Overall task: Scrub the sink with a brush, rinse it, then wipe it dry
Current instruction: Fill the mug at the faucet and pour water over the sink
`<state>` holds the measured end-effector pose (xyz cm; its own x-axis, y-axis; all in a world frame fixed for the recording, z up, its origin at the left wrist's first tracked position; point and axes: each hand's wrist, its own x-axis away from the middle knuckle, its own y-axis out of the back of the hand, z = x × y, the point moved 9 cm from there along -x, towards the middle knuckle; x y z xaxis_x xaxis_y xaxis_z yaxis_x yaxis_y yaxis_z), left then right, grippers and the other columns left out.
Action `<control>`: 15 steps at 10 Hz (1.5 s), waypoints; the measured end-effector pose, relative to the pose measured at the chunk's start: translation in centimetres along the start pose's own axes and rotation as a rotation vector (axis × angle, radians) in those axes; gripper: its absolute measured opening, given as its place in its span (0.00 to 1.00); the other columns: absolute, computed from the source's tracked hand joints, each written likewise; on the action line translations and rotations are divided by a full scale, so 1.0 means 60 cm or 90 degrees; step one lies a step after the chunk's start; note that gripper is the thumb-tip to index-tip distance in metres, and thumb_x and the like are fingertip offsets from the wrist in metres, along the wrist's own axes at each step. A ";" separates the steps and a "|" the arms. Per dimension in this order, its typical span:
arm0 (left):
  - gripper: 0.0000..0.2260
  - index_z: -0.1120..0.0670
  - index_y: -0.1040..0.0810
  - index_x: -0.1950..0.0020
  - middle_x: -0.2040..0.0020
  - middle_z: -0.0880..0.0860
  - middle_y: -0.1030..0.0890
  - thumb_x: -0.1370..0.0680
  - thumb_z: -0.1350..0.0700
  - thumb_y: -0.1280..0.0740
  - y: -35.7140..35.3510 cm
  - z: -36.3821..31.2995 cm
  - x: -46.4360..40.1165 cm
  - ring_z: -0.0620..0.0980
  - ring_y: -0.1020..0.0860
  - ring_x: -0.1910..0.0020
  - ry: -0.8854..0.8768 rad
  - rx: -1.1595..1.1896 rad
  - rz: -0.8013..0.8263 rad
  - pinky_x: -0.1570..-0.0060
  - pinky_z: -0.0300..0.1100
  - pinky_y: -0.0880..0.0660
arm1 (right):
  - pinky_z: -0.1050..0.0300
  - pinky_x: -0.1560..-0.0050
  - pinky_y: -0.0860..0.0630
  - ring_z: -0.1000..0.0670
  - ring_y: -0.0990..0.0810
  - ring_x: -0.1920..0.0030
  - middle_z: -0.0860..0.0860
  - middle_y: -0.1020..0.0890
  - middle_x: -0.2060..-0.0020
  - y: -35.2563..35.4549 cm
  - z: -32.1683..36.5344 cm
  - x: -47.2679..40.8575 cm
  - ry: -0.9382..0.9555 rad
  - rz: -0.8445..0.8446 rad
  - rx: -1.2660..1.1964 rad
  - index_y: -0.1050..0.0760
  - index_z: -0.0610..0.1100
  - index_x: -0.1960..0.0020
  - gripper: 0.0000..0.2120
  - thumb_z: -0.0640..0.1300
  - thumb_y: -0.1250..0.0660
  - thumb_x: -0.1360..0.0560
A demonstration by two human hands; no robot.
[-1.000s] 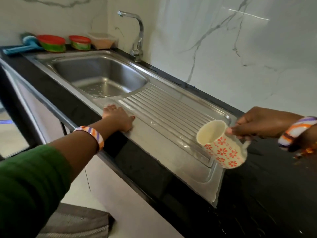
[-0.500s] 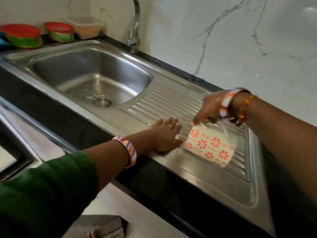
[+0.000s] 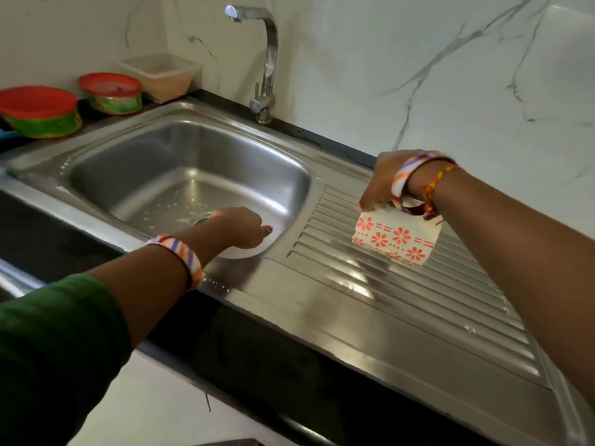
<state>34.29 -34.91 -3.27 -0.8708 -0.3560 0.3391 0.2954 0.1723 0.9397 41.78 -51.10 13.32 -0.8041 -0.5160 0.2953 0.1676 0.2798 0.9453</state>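
Observation:
The steel sink (image 3: 135, 162) has a wet basin with droplets near the drain (image 3: 201, 217), and a ribbed drainboard (image 3: 402, 284) on its right. My right hand (image 3: 383, 185) holds a white mug with red flowers (image 3: 396, 241), tipped mouth-down over the drainboard's ribs. Water glistens on the steel below the mug. My left hand (image 3: 240, 228) reaches into the basin's near right corner, fingers pointing right against the wall. No brush shows in either hand.
A chrome faucet (image 3: 269, 59) stands behind the basin. Two red-lidded green tubs (image 3: 42, 112) (image 3: 111, 93) and a clear container (image 3: 161, 75) sit at the back left. Black countertop (image 3: 257, 349) fronts the sink; a marble wall rises behind.
My left hand slid from the drainboard's near edge leftwards into the basin. The tipped mug stayed over the ribs and moved slightly right. The view shifted towards the basin.

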 end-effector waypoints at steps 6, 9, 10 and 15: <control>0.20 0.59 0.32 0.31 0.36 0.56 0.27 0.20 0.51 0.42 0.131 0.206 -0.036 0.54 0.27 0.39 0.077 0.352 0.063 0.42 0.47 0.29 | 0.64 0.79 0.40 0.58 0.35 0.84 0.56 0.32 0.86 0.001 0.054 -0.103 -0.018 -0.096 -0.941 0.30 0.46 0.72 0.18 0.53 0.29 0.30; 0.24 0.61 0.27 0.36 0.34 0.60 0.27 0.20 0.43 0.45 0.258 0.287 -0.231 0.56 0.28 0.38 -0.043 0.192 -0.094 0.39 0.46 0.33 | 0.53 0.54 0.26 0.47 0.23 0.54 0.46 0.20 0.57 -0.039 0.190 -0.225 -0.172 -0.133 -1.177 0.21 0.42 0.57 0.11 0.48 0.26 0.34; 0.27 0.60 0.32 0.31 0.30 0.59 0.32 0.20 0.41 0.46 0.276 0.275 -0.278 0.57 0.32 0.33 -0.077 0.248 -0.115 0.36 0.47 0.36 | 0.50 0.51 0.28 0.45 0.23 0.50 0.46 0.19 0.55 -0.032 0.220 -0.244 -0.202 -0.169 -1.198 0.20 0.42 0.56 0.10 0.47 0.27 0.32; 0.10 0.65 0.29 0.50 0.65 0.57 0.31 0.19 0.59 0.44 0.250 0.231 -0.430 0.52 0.27 0.75 -0.010 0.886 0.120 0.79 0.38 0.29 | 0.48 0.51 0.27 0.47 0.22 0.63 0.48 0.20 0.68 0.043 0.275 -0.302 -0.282 -0.421 -1.260 0.28 0.44 0.69 0.14 0.49 0.29 0.30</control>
<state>55.77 -10.40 1.47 -0.8694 -0.2176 0.4437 -0.2115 0.9753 0.0638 47.37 -27.71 8.12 -0.9787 0.1022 0.1781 -0.1349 -0.9740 -0.1821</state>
